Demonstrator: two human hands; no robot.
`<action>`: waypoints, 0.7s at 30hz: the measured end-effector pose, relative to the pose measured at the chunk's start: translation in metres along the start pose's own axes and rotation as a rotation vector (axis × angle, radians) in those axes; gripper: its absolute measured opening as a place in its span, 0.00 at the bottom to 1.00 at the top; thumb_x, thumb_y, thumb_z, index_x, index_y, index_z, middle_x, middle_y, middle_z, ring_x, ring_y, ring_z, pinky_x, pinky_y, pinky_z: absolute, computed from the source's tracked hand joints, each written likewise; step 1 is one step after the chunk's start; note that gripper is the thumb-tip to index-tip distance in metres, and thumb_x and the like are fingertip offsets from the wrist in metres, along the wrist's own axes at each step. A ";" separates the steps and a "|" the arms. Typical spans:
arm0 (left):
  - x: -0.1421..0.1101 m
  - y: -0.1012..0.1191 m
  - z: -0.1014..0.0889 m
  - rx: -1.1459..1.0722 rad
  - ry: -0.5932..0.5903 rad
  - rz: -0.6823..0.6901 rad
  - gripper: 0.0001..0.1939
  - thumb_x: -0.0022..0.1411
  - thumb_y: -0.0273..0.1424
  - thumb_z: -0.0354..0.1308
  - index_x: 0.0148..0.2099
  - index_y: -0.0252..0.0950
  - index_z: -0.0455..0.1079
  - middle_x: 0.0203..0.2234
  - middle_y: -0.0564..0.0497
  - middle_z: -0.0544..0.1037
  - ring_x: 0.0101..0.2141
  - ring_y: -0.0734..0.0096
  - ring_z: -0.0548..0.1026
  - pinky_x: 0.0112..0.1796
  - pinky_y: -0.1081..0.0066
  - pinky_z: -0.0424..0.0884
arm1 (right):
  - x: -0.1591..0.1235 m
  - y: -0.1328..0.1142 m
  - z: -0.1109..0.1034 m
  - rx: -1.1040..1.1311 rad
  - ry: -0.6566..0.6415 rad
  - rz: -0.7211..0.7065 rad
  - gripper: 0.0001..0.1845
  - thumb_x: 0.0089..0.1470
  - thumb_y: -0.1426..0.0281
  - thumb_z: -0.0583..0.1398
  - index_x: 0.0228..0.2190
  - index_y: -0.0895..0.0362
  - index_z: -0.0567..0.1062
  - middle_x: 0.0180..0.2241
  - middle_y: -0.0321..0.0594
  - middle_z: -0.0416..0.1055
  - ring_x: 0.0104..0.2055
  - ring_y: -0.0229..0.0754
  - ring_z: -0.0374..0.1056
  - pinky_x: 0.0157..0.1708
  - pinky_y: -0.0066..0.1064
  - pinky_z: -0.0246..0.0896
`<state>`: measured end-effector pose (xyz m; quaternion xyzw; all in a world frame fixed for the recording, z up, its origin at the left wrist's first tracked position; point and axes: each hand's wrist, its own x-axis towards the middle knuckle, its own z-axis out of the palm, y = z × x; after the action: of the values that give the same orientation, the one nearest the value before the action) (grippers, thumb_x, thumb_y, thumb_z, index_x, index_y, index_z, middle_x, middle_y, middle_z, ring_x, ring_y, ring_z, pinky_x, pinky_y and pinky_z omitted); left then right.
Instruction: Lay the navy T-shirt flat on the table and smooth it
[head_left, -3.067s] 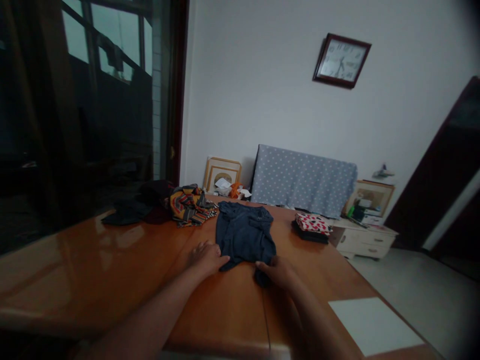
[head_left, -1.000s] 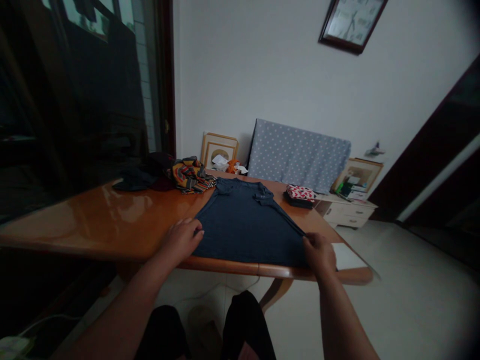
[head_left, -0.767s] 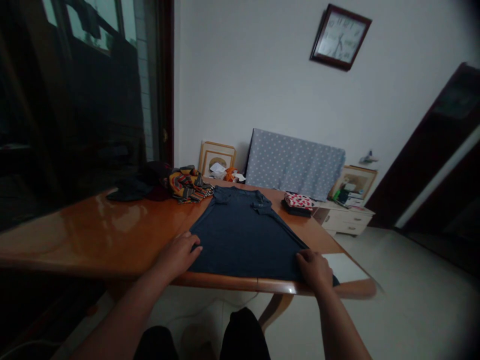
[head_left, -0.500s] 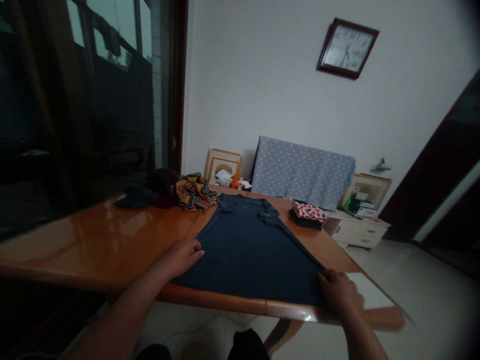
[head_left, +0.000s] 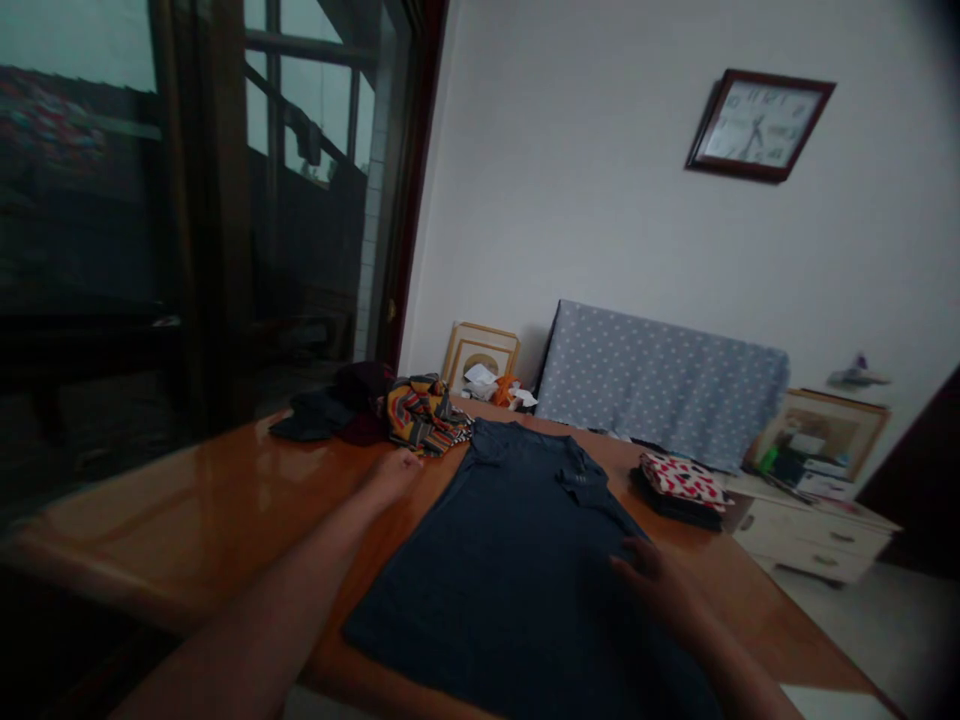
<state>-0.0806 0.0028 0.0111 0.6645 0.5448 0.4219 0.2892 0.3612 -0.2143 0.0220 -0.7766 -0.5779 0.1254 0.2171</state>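
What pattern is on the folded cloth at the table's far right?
The folded cloth is white with bold red spots, as the head view shows.

The wall clock shows numerals, too blurred to read.

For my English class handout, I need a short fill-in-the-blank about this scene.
The right hand lies on the dark blue ____. The striped cloth sits nearest the ____. The wall clock hangs above a panel covered in ____ fabric.

Answers: T-shirt; left hand; polka-dot.
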 end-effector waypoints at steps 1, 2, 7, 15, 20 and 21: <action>0.008 -0.005 -0.001 -0.009 0.039 -0.009 0.11 0.57 0.37 0.56 0.29 0.36 0.72 0.20 0.54 0.72 0.23 0.69 0.67 0.27 0.72 0.57 | 0.009 -0.017 0.003 -0.011 -0.023 -0.043 0.33 0.57 0.50 0.56 0.56 0.57 0.71 0.43 0.48 0.78 0.43 0.50 0.76 0.41 0.37 0.67; 0.014 -0.009 -0.002 -0.024 0.081 -0.016 0.10 0.57 0.36 0.55 0.30 0.36 0.72 0.21 0.53 0.73 0.24 0.69 0.68 0.28 0.72 0.58 | 0.018 -0.035 0.007 -0.014 -0.026 -0.087 0.33 0.57 0.51 0.57 0.58 0.56 0.70 0.43 0.47 0.78 0.42 0.49 0.76 0.41 0.37 0.67; 0.028 -0.034 -0.011 -0.149 0.245 -0.058 0.09 0.57 0.36 0.55 0.33 0.37 0.73 0.28 0.51 0.78 0.32 0.66 0.74 0.32 0.72 0.63 | 0.065 -0.124 0.036 -0.008 -0.086 -0.277 0.41 0.55 0.53 0.61 0.66 0.53 0.59 0.50 0.47 0.75 0.50 0.50 0.73 0.48 0.38 0.65; 0.037 -0.049 -0.023 -0.385 0.420 -0.211 0.18 0.59 0.41 0.51 0.42 0.34 0.72 0.32 0.47 0.79 0.30 0.68 0.75 0.30 0.72 0.67 | 0.149 -0.258 0.119 -0.037 -0.099 -0.525 0.55 0.52 0.51 0.65 0.71 0.51 0.46 0.67 0.52 0.54 0.66 0.55 0.57 0.61 0.43 0.56; 0.032 -0.045 -0.024 -0.444 0.434 -0.240 0.17 0.58 0.42 0.54 0.41 0.34 0.73 0.31 0.47 0.79 0.29 0.70 0.75 0.29 0.73 0.67 | 0.193 -0.323 0.161 -0.126 -0.056 -0.607 0.62 0.48 0.45 0.66 0.71 0.46 0.40 0.73 0.50 0.35 0.73 0.63 0.37 0.65 0.53 0.44; 0.031 -0.044 -0.024 -0.455 0.428 -0.249 0.17 0.58 0.41 0.54 0.41 0.34 0.73 0.31 0.47 0.79 0.30 0.70 0.75 0.28 0.74 0.67 | 0.200 -0.330 0.168 -0.153 -0.063 -0.595 0.64 0.46 0.44 0.67 0.71 0.45 0.39 0.73 0.51 0.33 0.73 0.65 0.36 0.65 0.54 0.43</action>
<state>-0.1215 0.0415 -0.0070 0.4076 0.5621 0.6241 0.3583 0.0688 0.0871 0.0457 -0.5830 -0.7943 0.0366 0.1673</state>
